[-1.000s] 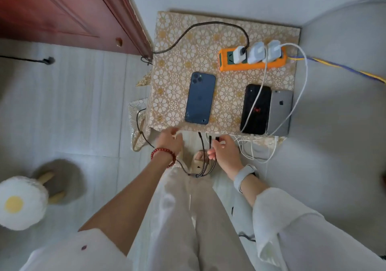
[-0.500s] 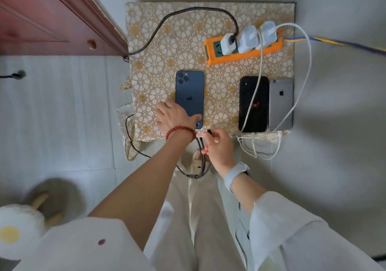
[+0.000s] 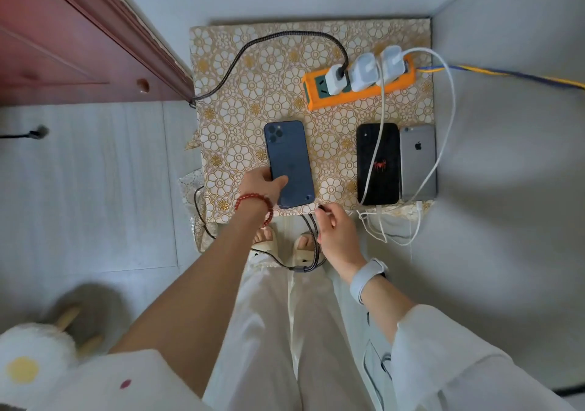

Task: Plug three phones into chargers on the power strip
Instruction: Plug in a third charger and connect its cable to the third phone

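**Blue phone held, cable tip close by**

Left hand (image 3: 258, 186) gripping blue phone (image 3: 289, 163) by its near end on patterned table (image 3: 234, 119). Right hand (image 3: 337, 236) pinching black cable (image 3: 311, 239) tip just beside it. Beyond: black phone (image 3: 392, 163), grey phone (image 3: 418, 163), orange power strip (image 3: 357, 92).

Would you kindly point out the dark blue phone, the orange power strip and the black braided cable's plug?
Dark blue phone (image 3: 288, 154): head view, middle of its back.
Orange power strip (image 3: 319, 100): head view, bare near-left end.
Black braided cable's plug (image 3: 322, 208): head view, tip at right fingertips.
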